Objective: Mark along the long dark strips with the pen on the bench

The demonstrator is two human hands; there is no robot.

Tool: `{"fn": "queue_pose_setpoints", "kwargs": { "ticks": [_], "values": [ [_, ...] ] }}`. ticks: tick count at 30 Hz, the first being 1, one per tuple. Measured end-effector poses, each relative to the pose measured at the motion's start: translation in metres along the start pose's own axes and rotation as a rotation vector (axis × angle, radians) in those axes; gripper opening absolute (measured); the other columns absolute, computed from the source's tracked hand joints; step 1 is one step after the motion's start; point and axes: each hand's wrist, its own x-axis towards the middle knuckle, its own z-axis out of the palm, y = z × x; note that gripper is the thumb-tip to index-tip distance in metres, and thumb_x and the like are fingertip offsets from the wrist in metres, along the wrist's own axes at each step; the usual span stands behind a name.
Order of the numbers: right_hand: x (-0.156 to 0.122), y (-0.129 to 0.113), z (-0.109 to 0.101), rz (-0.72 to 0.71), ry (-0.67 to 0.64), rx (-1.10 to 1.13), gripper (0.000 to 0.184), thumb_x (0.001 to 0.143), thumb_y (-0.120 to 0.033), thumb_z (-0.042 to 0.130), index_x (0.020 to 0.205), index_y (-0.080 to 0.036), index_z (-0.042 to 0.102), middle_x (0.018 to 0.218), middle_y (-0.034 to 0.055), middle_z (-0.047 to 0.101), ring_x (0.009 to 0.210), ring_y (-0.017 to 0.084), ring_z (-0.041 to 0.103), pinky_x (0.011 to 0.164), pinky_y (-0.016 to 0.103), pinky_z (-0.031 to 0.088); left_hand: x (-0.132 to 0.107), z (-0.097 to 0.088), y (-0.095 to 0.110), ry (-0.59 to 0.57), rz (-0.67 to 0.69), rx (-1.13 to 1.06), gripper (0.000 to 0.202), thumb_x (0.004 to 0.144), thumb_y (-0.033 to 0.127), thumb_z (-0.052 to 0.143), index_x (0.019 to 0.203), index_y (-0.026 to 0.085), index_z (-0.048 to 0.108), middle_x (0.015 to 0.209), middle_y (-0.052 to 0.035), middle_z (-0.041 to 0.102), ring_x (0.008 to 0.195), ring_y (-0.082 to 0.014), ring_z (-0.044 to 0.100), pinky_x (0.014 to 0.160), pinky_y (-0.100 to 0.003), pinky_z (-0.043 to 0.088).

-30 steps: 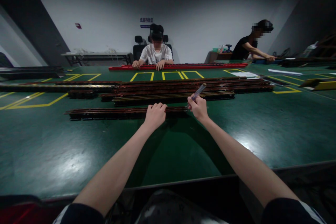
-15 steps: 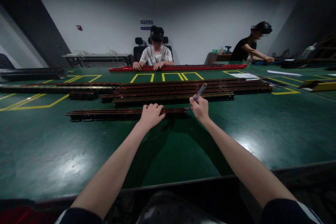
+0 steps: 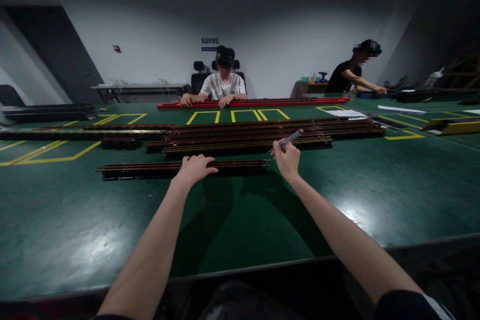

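My left hand [image 3: 193, 169] rests over a low stack of long dark strips with reddish-brown edges [image 3: 240, 165]. Its fingers are stretched out across the top and the thumb sits apart on the near side. Around a slim pen-like tool with a pale translucent barrel [image 3: 291, 137], my right hand [image 3: 288, 160] is closed. The tool's thin tip points left and down, just above the right end of the stack; I cannot tell whether it touches. Its back end leans up to the right.
Behind the stack lies a larger pile of similar strips [image 3: 247, 135]. Yellow tape outlines [image 3: 204, 112] mark the green table [image 3: 240, 230]. Across it, a person in white [image 3: 224, 85] handles a long red bar [image 3: 277, 102]; another person [image 3: 347, 75] leans in at right.
My left hand has slid left along the stack. My right hand keeps the tool near the right end, its barrel now tilted lower. The view has tipped up slightly.
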Motion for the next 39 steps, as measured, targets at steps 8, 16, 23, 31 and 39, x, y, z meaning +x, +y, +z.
{"fn": "queue_pose_setpoints", "kwargs": {
  "ticks": [8,16,23,31,39],
  "values": [
    [-0.014,0.000,0.010,-0.244,-0.097,-0.149,0.018,0.085,-0.030,0.053,0.078,-0.020,0.065,0.071,0.0033,0.071,0.062,0.017,0.065,0.055,0.024,0.045,0.004,0.008,0.006,0.099,0.054,0.010,0.050,0.092,0.049,0.042,0.135,0.025,0.053,0.132,-0.0135,0.058,0.122,-0.0333,0.049,0.103,-0.053,0.030],
    [-0.023,0.006,0.021,-0.422,-0.194,-0.184,0.021,0.091,-0.027,0.047,0.089,-0.021,0.067,0.078,0.0042,0.069,0.070,0.018,0.063,0.069,0.028,0.046,0.002,0.024,0.042,0.289,0.144,0.001,0.049,0.093,0.053,0.040,0.130,0.025,0.056,0.118,-0.0133,0.063,0.113,-0.0297,0.053,0.093,-0.043,0.040],
    [-0.031,0.012,0.033,-0.518,-0.410,-0.313,0.021,0.091,-0.014,0.043,0.098,-0.021,0.060,0.086,0.0051,0.066,0.077,0.018,0.062,0.069,0.027,0.045,0.003,0.038,0.056,0.407,0.232,0.011,0.044,0.093,0.048,0.045,0.123,0.020,0.060,0.113,-0.0138,0.064,0.106,-0.0285,0.055,0.092,-0.043,0.040],
    [-0.031,-0.007,0.028,-0.466,-0.505,-0.482,0.012,0.086,-0.012,0.048,0.092,-0.020,0.055,0.083,0.0049,0.063,0.071,0.016,0.060,0.063,0.024,0.041,0.003,0.029,0.050,0.283,0.285,-0.048,0.045,0.095,0.047,0.039,0.125,0.018,0.056,0.121,-0.0128,0.061,0.112,-0.0285,0.052,0.095,-0.042,0.038],
    [-0.012,0.001,0.019,-0.370,-0.377,-0.491,0.014,0.077,-0.006,0.047,0.079,-0.017,0.056,0.070,0.0053,0.066,0.064,0.016,0.061,0.061,0.024,0.040,0.001,0.019,0.044,0.231,0.272,-0.033,0.049,0.094,0.051,0.039,0.128,0.017,0.054,0.129,-0.0130,0.056,0.117,-0.0281,0.052,0.099,-0.041,0.036]
  ]
}}
